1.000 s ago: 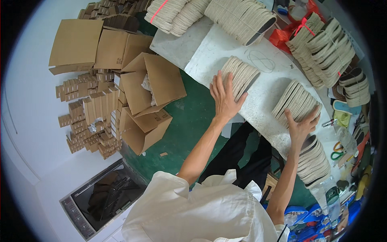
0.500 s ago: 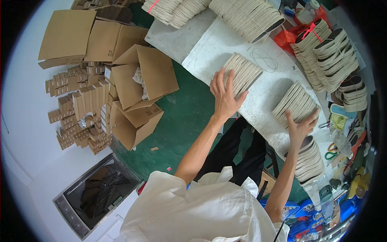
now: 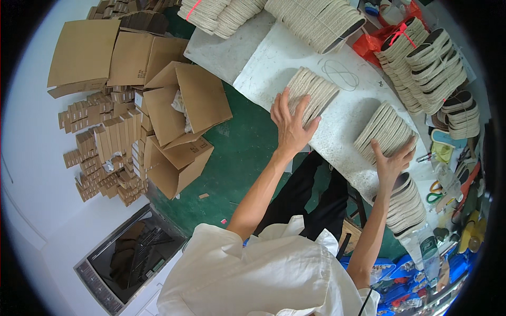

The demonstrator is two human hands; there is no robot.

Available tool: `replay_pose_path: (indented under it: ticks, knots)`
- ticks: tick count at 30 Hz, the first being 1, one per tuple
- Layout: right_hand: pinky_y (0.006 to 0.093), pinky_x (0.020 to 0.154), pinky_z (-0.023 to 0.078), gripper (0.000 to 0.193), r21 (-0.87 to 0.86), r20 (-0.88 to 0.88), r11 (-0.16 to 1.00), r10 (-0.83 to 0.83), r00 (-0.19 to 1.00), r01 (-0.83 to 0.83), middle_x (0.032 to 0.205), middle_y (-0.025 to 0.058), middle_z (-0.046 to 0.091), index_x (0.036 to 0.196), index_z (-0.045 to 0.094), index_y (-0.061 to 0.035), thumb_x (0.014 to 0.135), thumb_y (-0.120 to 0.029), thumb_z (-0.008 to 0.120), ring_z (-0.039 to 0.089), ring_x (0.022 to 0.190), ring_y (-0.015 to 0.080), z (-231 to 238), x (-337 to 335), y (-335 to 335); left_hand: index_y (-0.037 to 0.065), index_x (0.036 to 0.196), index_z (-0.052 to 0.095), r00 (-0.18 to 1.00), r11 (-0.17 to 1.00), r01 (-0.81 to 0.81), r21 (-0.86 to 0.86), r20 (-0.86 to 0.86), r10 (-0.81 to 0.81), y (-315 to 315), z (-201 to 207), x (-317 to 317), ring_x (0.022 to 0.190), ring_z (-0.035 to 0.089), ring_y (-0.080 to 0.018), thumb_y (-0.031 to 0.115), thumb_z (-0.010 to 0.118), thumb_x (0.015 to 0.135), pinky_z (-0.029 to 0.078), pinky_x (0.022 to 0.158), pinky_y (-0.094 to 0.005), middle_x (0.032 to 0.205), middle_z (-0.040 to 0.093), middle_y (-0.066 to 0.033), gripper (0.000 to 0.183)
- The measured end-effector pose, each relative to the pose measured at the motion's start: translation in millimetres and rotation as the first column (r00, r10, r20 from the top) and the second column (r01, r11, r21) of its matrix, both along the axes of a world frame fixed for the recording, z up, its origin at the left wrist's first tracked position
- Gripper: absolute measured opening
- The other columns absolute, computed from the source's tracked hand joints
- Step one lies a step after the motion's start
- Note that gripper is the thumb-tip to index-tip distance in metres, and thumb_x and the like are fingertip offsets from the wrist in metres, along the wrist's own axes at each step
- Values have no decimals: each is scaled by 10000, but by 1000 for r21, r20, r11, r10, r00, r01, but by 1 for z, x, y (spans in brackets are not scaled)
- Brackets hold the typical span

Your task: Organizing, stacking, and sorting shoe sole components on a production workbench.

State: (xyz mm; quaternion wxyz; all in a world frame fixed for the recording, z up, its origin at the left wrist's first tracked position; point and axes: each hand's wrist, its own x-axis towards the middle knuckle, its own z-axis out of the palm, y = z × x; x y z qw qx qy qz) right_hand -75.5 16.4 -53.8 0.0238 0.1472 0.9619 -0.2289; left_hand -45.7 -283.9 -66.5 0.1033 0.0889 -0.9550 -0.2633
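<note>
Two upright stacks of cream braided-rope shoe soles stand on the white table. My left hand (image 3: 293,127) grips the near end of the left stack of soles (image 3: 314,89), fingers spread along one side and thumb on the other. Around the near end of the right stack of soles (image 3: 383,128) curves my right hand (image 3: 392,159), thumb on the left and fingers on the right. Below my right wrist, at the table edge, is another stack of soles (image 3: 407,206), partly hidden by my forearm. Where my palms meet the stacks is hidden.
Larger tied bundles of soles (image 3: 319,23) lie at the far edge, with more bundles (image 3: 436,66) at the far right. A loose cord loop (image 3: 341,75) rests on the table (image 3: 363,87). Scissors (image 3: 434,193) and tools crowd the right side. Open cardboard boxes (image 3: 203,100) stand left.
The whole view has shifted slightly. Both hands stay at the same stacks, and the stacks keep their places on the table.
</note>
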Motion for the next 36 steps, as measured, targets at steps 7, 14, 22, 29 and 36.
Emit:
replay_pose_path:
  ticks: [7, 14, 22, 29, 36]
  knots:
    - [660, 1168, 202, 1371, -12, 14, 1000, -9, 1000, 9, 1575, 398, 156, 1646, 115, -103, 662, -712, 850, 187, 1472, 553, 0, 0, 0, 176, 1460, 511, 1000, 999, -4, -39, 3, 4, 2, 3, -1, 1446, 212, -500, 300, 827, 827, 205, 1153, -645, 1613, 196, -241, 718]
    - [666, 1163, 211, 1360, -31, 41, 999, -31, 999, 32, 1585, 394, 143, 1641, 131, -90, 661, -685, 864, 205, 1459, 560, 7, 0, -2, 172, 1463, 502, 1000, 999, 4, -45, 5, -4, 3, 3, -1, 1445, 211, -502, 306, 822, 834, 212, 1148, -649, 1608, 201, -246, 718]
    - [684, 1144, 245, 1347, -52, 28, 998, -35, 999, 36, 1593, 370, 148, 1652, 133, -158, 654, -675, 876, 210, 1444, 587, 5, -1, -5, 170, 1479, 482, 1000, 997, 6, -80, 17, -5, 1, 4, -1, 1442, 215, -509, 314, 822, 841, 217, 1148, -648, 1610, 194, -253, 737]
    - [669, 1137, 283, 1345, -56, 30, 996, -72, 997, 74, 1579, 378, 175, 1627, 177, -82, 633, -608, 913, 254, 1406, 596, 12, -1, -3, 141, 1478, 496, 1000, 994, 12, -109, 18, -10, 4, 8, -1, 1446, 223, -505, 337, 818, 846, 221, 1150, -648, 1609, 215, -264, 737]
    - [642, 1115, 325, 1354, -73, 5, 996, -56, 998, 57, 1565, 393, 192, 1627, 189, -82, 627, -647, 906, 305, 1381, 592, 16, 1, -7, 111, 1498, 468, 977, 978, 206, -16, -47, -207, 56, 29, 8, 1423, 306, -467, 278, 810, 860, 276, 1153, -598, 1572, 299, -251, 743]
